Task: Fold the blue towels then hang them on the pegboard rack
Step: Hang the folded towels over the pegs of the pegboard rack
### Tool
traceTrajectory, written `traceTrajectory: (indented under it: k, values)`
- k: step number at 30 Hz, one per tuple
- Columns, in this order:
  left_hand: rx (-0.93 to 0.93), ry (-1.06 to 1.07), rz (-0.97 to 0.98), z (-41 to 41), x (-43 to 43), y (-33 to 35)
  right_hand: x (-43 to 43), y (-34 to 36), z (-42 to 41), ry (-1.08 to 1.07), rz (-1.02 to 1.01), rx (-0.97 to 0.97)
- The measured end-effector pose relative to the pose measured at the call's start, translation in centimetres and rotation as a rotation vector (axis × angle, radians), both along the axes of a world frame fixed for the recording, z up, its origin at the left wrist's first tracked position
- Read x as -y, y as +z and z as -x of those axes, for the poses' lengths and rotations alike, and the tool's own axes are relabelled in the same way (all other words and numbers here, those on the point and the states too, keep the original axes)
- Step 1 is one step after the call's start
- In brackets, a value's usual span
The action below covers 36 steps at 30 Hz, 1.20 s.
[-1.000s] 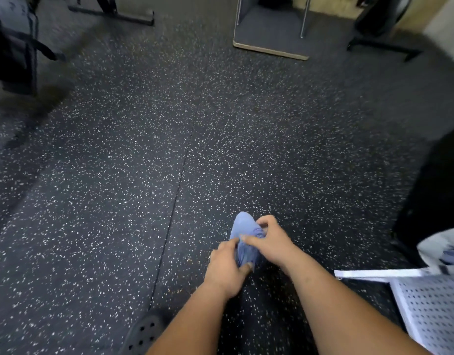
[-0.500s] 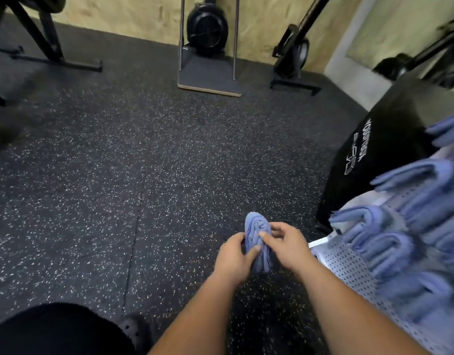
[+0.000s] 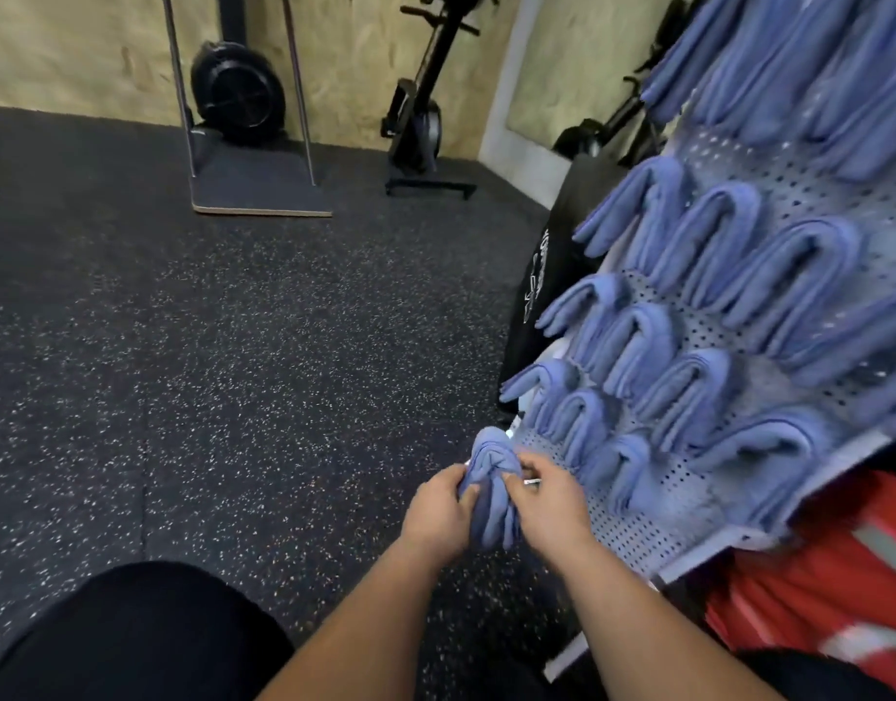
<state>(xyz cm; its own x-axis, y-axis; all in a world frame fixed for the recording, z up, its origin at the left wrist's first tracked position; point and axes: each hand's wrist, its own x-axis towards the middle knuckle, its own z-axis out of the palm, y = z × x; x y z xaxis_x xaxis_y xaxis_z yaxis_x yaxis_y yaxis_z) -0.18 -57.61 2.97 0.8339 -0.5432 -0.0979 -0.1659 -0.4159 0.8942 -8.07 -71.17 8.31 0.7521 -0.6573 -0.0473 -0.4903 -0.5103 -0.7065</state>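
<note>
Blue towel (image 3: 490, 490): folded into a narrow bundle, held just off the lower left corner of the pegboard rack (image 3: 633, 536), above the speckled floor (image 3: 208, 376). Long axis runs away from the person, near upright in the view. The rounded fold end points up and away. The loose ends point down toward the wrists. Creases run lengthwise down its face.

Left hand (image 3: 438, 513): on the side of the towel away from the rack, fingers curled round it, thumb laid across the front. It grips the bundle about midway along.

Right hand (image 3: 549, 503): on the rack side, thumb and forefinger pinching the towel's edge, other fingers curled loosely behind. Back of the hand faces up.

Both forearms come in from the bottom edge and converge on the towel, the right one crossing in front of the rack's lower edge.

A thin bright metal pin (image 3: 532, 481) juts from the rack just beside the right forefinger; cannot tell whether the towel touches it.

Hung towels (image 3: 770, 275): many, draped in rows across the rack's perforated face, fold ends up.

Beyond the rack's left edge: a black box (image 3: 552, 275) with white lettering. Below the rack: red fabric (image 3: 815, 574).
</note>
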Motion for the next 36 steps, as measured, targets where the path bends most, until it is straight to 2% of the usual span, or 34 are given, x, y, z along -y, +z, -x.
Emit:
traceTrajectory:
  k: [7, 15, 19, 24, 36]
  values:
    - [0.061, -0.158, -0.034, 2.8, 4.4, 0.5, 2.3, -0.1, 6.6, -0.161, 0.195, -0.011]
    - [0.089, -0.267, 0.092, 6.7, 11.1, 2.8, 4.0, 1.3, 10.8, -0.458, 0.364, 0.175]
    - [0.115, -0.323, 0.115, 8.1, 14.2, 4.0, 5.2, 2.0, 11.9, -0.589, 0.350, 0.258]
    - [0.125, -0.370, 0.112, 9.6, 17.3, 3.8, 7.1, 1.6, 13.2, -0.709, 0.298, 0.274]
    - [0.089, -0.380, 0.067, 9.3, 22.7, 0.0, 12.0, -1.2, 12.4, -0.859, 0.175, 0.185]
